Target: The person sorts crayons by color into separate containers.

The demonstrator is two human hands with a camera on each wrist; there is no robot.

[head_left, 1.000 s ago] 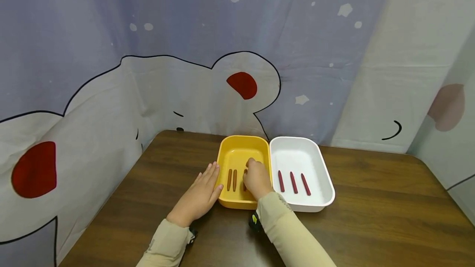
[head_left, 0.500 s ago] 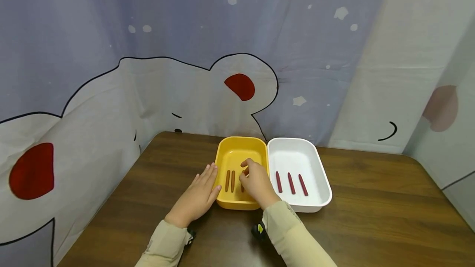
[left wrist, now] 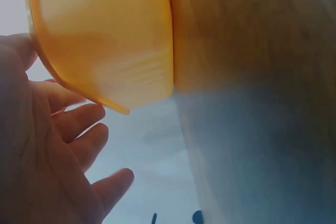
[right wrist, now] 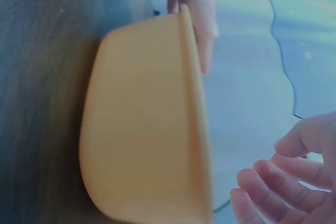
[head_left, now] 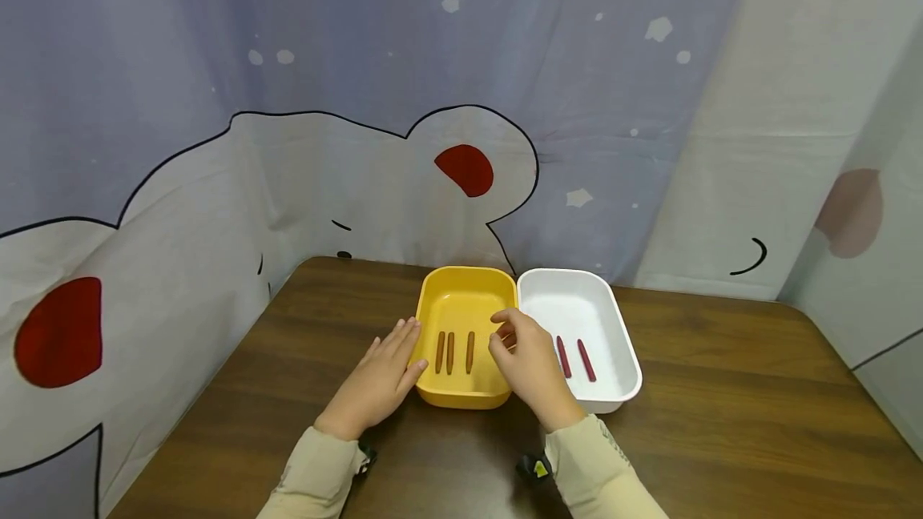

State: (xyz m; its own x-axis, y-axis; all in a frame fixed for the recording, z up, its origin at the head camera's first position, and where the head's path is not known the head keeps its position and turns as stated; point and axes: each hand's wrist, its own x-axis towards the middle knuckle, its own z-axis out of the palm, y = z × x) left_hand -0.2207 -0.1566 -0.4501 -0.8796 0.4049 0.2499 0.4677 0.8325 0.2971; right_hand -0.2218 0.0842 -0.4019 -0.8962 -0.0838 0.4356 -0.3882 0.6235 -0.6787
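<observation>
Three brown crayons (head_left: 470, 352) lie lengthwise in the yellow tray (head_left: 465, 303), two close together and one farther right. My left hand (head_left: 375, 383) rests against that tray's left rim with fingers extended; in the left wrist view the fingers (left wrist: 86, 121) reach past the rim. Over the seam between the two trays hovers my right hand (head_left: 532, 363), fingers loosely bent, thumb apart, no object visible in its grasp. Two dark red crayons (head_left: 586, 360) show in the white tray (head_left: 566, 303); the hand covers the spot where a third lay.
Both trays stand side by side on a brown wooden table (head_left: 721, 391), near its back edge. Behind hangs a curtain (head_left: 360, 183) with cartoon bear outlines. Dark wrist devices (head_left: 534, 467) sit under the sleeves.
My right hand has let go of the right-hand brown crayon, which stays in the yellow tray, and has moved right toward the white tray. My left hand keeps its place on the rim.
</observation>
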